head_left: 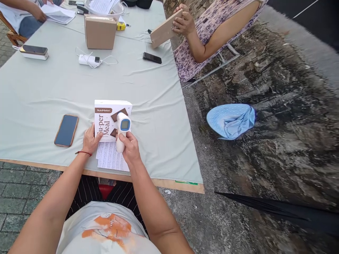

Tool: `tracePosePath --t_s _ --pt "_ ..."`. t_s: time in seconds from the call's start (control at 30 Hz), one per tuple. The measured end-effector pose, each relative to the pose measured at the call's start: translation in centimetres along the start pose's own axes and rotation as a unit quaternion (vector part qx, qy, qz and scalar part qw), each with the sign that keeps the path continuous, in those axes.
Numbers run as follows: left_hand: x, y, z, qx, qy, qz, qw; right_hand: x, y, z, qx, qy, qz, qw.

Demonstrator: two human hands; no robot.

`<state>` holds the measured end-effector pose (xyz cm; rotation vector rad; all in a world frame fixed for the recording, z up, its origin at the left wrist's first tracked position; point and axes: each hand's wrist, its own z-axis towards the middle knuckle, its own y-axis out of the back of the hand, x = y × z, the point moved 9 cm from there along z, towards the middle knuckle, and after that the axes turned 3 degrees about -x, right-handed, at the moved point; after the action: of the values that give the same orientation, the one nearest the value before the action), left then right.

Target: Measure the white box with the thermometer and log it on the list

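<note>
My right hand (131, 148) is wrapped round the white handle of an infrared thermometer (122, 130), its blue-rimmed screen facing up toward me. Against the left edge of a white and brown "NutriMotion" box (102, 121) rests my left hand (91, 140), thumb over the front and fingers along the side. The thermometer is in front of the box's right part and hides some of its print. Under and below the box lie printed sheets (107, 158) near the table edge. A smartphone (66, 130) in a brown case lies left of my left hand.
On the cloth-covered table (159, 141) stand a cardboard box (100, 33), a white power bank (88, 60) with cable, a black phone (152, 58) and another phone (34, 51). One person's hands (184, 23) hold a flat box at right; another's hand (38, 13) touches papers. A blue hat (230, 120) lies right.
</note>
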<state>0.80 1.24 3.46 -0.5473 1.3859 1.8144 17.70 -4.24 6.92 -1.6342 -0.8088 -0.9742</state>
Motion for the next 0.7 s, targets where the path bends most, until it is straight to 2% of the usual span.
tracePosePath --t_s 0.17,0.43,0.53,0.7 --pt "0.3 0.0 0.0 -0.001 -0.009 -0.033 0.999 1.4 1.5 -2.4 -0.013 -0.022 -0.010 1.000" --pt "1.6 1.1 0.0 -0.081 -0.030 -0.041 0.995 4.3 7.3 -6.5 -0.124 0.022 -0.040 0.991" --pt "2.1 1.3 0.1 -0.097 -0.026 -0.046 0.994 4.6 9.0 -7.2 -0.145 0.032 -0.048 0.988" --pt "1.7 1.2 0.5 -0.080 -0.041 -0.061 0.994 3.8 12.2 -6.7 -0.174 0.055 -0.100 0.978"
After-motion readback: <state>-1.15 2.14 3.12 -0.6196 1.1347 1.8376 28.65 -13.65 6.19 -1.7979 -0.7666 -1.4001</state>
